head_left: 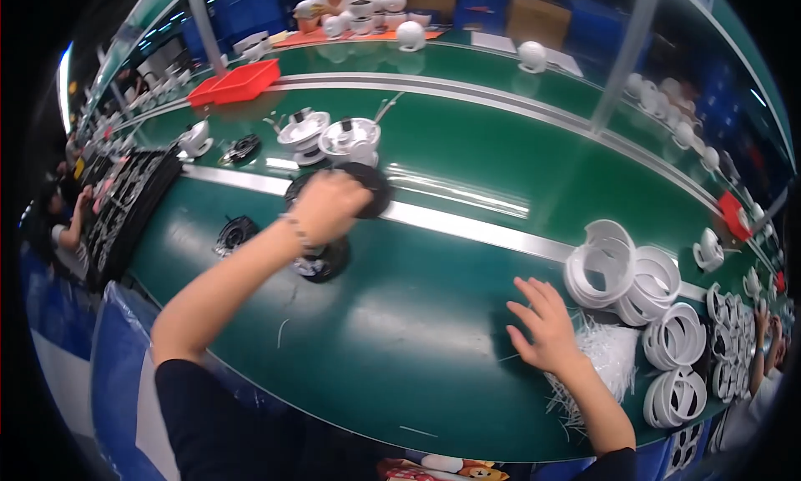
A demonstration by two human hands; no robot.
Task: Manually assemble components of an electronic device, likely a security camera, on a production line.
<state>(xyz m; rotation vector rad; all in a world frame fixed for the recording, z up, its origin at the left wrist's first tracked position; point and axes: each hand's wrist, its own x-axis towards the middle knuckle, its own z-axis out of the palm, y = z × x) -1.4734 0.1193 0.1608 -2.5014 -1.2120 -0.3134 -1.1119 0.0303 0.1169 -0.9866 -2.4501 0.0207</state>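
My left hand (332, 204) is closed at the edge of a black round part (375, 191), over the pale strip along the green bench. Its fingertips are partly hidden. Below the wrist lies another dark round part (324, 262), and a smaller black ring-shaped part (236, 234) sits to its left. Just beyond the hand stand two white round housings (350, 139) with fittings inside. Over the bench on the right, my right hand (542, 327) is open with fingers spread and holds nothing. A heap of thin white strips (607, 352) lies beside that wrist.
Stacks of white rings (601, 268) stand on the right. At the left end are black trays (129, 210); a red tray (242, 82) lies farther back. White dome cameras (531, 57) stand on the far bench. Other people work opposite and at both sides.
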